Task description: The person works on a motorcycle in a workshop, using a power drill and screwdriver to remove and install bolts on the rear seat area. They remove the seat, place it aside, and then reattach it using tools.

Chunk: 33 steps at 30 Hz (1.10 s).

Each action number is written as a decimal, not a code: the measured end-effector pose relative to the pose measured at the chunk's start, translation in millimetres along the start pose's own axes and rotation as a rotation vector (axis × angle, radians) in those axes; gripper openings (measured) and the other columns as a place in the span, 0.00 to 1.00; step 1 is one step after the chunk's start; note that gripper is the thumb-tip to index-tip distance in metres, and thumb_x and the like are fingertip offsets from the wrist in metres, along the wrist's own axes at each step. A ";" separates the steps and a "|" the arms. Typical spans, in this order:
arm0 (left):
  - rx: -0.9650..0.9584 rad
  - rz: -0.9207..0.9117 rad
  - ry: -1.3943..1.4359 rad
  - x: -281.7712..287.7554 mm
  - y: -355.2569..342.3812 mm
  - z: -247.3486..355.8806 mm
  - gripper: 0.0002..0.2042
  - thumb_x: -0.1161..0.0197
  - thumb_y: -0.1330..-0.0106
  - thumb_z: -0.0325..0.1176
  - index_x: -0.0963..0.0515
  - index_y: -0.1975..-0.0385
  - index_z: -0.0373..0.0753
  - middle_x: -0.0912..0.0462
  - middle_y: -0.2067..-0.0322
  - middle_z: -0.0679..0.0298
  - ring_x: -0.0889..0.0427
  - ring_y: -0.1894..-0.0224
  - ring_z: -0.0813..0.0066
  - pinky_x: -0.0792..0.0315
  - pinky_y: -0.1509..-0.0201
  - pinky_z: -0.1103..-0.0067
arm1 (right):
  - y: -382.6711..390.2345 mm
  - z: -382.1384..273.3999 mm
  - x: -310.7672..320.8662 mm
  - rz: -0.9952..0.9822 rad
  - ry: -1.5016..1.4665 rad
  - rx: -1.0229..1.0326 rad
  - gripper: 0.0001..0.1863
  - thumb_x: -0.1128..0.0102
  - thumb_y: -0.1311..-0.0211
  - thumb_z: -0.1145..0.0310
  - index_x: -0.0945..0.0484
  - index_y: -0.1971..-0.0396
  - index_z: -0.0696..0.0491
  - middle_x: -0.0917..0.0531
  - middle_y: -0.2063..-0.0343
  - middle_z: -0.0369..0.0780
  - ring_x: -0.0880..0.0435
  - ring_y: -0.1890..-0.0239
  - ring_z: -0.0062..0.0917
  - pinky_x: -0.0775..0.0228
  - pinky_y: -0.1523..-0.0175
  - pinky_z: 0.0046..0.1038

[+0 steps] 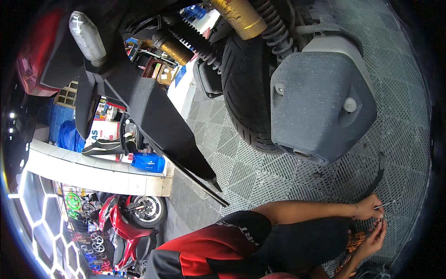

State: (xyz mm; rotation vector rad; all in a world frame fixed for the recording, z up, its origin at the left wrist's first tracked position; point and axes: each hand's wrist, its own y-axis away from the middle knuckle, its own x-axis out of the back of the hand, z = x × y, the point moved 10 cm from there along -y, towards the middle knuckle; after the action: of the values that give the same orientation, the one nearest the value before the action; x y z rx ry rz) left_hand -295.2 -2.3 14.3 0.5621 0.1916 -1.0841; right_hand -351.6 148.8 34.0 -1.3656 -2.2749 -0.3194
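Observation:
At the lower right, my left hand [368,207] is closed around a thin, silvery metal rod [386,204] that sticks out past the fingers. Just below it, my right hand [377,238] pinches at a spot where the fingertips of both hands meet. Whatever sits between those fingertips is too small to make out. Both forearms reach rightward over the floor from a red and black shirt. Above the hands stands the rear of a motorbike, with its grey exhaust cover [320,97] and rear tyre [246,93].
Gold shock-absorber canisters [239,18] and a black rear fender [160,121] hang overhead. A dark curved strip [378,174] lies on the grey grid floor [260,181]. Farther off are a red motorbike [132,232], a white counter [93,172] and a blue bag [148,162].

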 end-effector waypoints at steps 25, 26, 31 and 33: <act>0.250 0.091 -0.117 22.5 -0.9 -45.2 0.05 0.29 0.41 0.27 0.16 0.73 0.32 0.17 0.77 0.65 0.24 0.76 0.82 0.28 0.69 0.79 | 7.6 -44.5 -11.0 -0.013 0.266 0.377 0.14 0.43 0.30 0.74 0.21 0.47 0.60 0.15 0.56 0.46 0.14 0.58 0.30 0.20 0.56 0.30; 0.273 0.094 -0.112 22.1 -0.7 -45.1 0.05 0.29 0.40 0.27 0.16 0.73 0.32 0.17 0.76 0.65 0.25 0.75 0.82 0.28 0.69 0.79 | 7.5 -44.1 -10.9 -0.006 0.276 0.377 0.14 0.44 0.29 0.74 0.21 0.47 0.59 0.15 0.56 0.45 0.14 0.59 0.29 0.21 0.57 0.29; 0.118 0.073 -0.016 14.6 -3.0 -39.1 0.05 0.29 0.41 0.26 0.16 0.71 0.32 0.17 0.75 0.66 0.22 0.70 0.82 0.26 0.64 0.79 | 5.6 11.3 -17.0 -0.059 -0.136 -0.137 0.16 0.47 0.26 0.67 0.22 0.46 0.60 0.15 0.59 0.40 0.17 0.64 0.19 0.27 0.64 0.20; 0.079 0.036 0.008 5.0 -2.3 -34.6 0.05 0.30 0.40 0.26 0.16 0.69 0.31 0.16 0.74 0.66 0.21 0.68 0.82 0.25 0.62 0.79 | 7.5 25.7 -19.0 -0.081 -0.312 -0.253 0.17 0.46 0.26 0.65 0.22 0.46 0.60 0.15 0.59 0.38 0.18 0.64 0.17 0.30 0.65 0.18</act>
State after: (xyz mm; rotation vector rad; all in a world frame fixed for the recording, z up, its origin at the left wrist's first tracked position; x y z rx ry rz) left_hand -290.6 11.1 -17.8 0.6389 0.1459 -1.0581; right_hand -344.4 148.7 2.0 -1.5408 -2.6234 -0.4618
